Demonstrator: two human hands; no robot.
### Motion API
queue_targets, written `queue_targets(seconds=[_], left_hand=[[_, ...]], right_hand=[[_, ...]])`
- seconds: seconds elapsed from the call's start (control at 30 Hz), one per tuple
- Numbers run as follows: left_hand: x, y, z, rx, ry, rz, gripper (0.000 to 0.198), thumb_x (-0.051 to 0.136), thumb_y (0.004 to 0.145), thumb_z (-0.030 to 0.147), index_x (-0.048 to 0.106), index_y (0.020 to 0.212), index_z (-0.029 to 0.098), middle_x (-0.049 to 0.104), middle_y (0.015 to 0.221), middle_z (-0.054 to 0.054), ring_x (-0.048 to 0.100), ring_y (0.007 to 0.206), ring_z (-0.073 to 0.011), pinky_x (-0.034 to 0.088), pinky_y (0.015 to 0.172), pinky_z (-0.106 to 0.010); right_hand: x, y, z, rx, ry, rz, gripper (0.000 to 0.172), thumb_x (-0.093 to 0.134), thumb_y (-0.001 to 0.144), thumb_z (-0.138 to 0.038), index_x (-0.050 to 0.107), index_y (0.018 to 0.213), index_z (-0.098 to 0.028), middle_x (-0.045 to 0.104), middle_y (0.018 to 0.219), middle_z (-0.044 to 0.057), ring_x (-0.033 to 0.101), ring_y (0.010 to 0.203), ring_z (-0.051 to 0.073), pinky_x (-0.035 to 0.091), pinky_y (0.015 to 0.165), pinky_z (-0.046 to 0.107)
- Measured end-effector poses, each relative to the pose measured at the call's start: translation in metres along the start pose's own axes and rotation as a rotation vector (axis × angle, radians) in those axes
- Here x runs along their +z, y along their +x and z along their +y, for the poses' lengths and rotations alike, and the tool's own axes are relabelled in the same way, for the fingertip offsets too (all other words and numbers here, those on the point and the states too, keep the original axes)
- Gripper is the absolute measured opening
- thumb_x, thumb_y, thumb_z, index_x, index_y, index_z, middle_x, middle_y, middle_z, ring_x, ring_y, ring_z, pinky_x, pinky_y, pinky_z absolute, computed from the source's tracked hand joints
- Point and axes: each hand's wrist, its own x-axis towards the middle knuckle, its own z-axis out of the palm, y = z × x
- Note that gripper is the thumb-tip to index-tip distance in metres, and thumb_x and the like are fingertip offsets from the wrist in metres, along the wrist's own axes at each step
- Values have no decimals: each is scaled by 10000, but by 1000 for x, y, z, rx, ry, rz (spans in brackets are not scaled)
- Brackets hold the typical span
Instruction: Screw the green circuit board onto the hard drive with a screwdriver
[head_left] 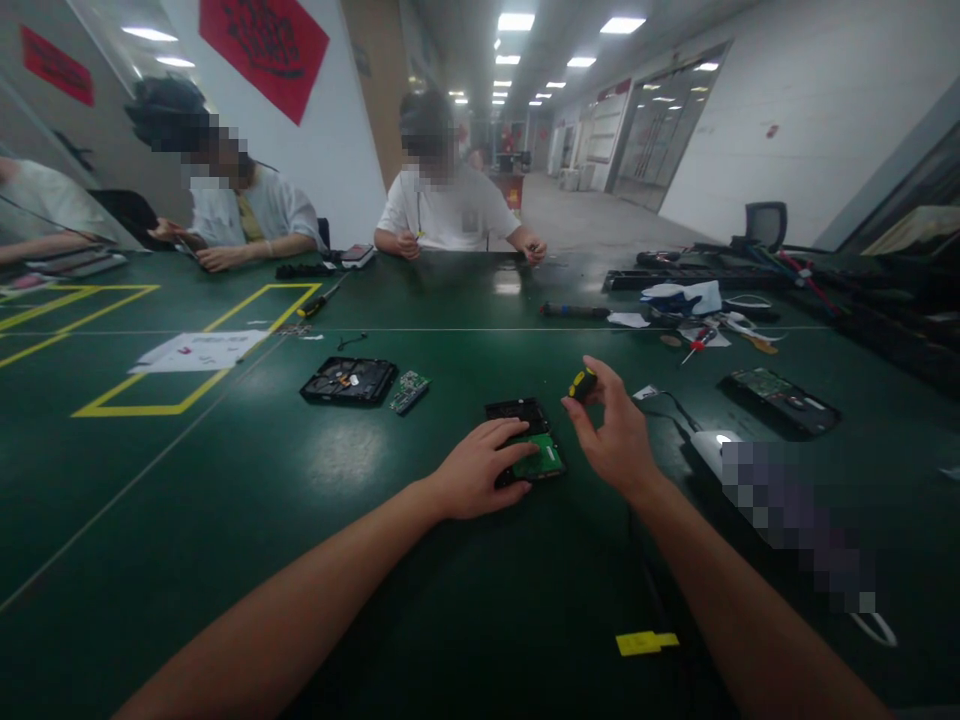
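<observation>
A black hard drive [517,410] with a green circuit board [546,460] on it lies on the green table [300,520] in front of me. My left hand [480,470] rests on the drive's near left side, fingers curled over the board's edge. Just right of the drive, my right hand [615,430] is raised a little and pinches a screwdriver [582,383] with a yellow and black handle between thumb and fingers. The screwdriver's tip is hidden.
An opened hard drive [349,380] and a loose green board [409,391] lie to the left. Another drive [780,398] lies right. Papers [199,350] sit in yellow floor-style markings. Tools and clutter [697,310] fill the far right. Two people [450,200] sit across the table.
</observation>
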Motion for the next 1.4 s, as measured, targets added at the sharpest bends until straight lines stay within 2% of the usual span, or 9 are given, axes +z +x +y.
queue_targets(seconds=[0.23,0.43,0.57,0.73,0.83,1.0,1.2,1.4], left_hand=[[1,0,1,0,3,-4,542,732,939,395,599,1436,225,471,1616,-154,460,1493,-364,414,1219,-580],[3,-1,-1,2,9,3,552,734,937,396,595,1447,237,466,1622,-147,457,1496,-362,412,1221,-581],[2,-1,-1,6,16,3,547,723,951,415,595,1450,233,466,1621,-152,456,1496,-360,407,1225,-576],[0,-2,0,0,7,-14,565,730,949,434,594,1453,217,464,1621,-164,456,1501,-362,400,1229,-574],[-1,-2,0,-8,1,-11,563,728,950,433,588,1458,237,459,1629,-152,453,1506,-363,397,1227,-592],[0,-2,-1,0,-4,-7,560,720,956,431,584,1464,238,454,1635,-153,444,1513,-361,389,1230,-597],[2,-2,-2,7,11,-14,557,723,957,440,599,1452,216,456,1627,-164,445,1510,-362,398,1230,-573],[0,-2,-2,7,12,-14,554,714,966,453,600,1459,227,450,1635,-160,451,1504,-368,398,1227,-585]], right_hand=[[1,-2,-3,-40,48,-30,663,579,1027,-258,326,1636,-324,679,1392,122,733,1115,279,594,1032,547],[3,-3,-5,-76,-10,20,579,641,1007,-313,452,1554,-319,689,1297,113,722,985,268,630,929,515],[2,-3,-6,-73,-3,43,563,662,993,-338,474,1521,-297,674,1329,125,715,1041,281,626,944,508],[4,-4,-7,-66,71,-19,582,542,1044,-281,373,1600,-319,665,1393,121,708,1179,295,581,1051,559],[6,-4,-8,-64,58,13,570,568,1039,-300,398,1582,-336,673,1365,114,717,1131,294,598,1016,560],[7,-3,-9,-111,-10,99,497,685,987,-335,502,1448,-324,684,1208,84,709,970,259,628,918,510],[10,-5,-7,-58,38,92,572,664,991,-312,418,1508,-293,675,1306,123,725,963,253,641,883,498],[11,-4,-2,-70,-39,172,559,757,936,-342,471,1412,-284,673,1251,109,701,913,239,630,795,447]])
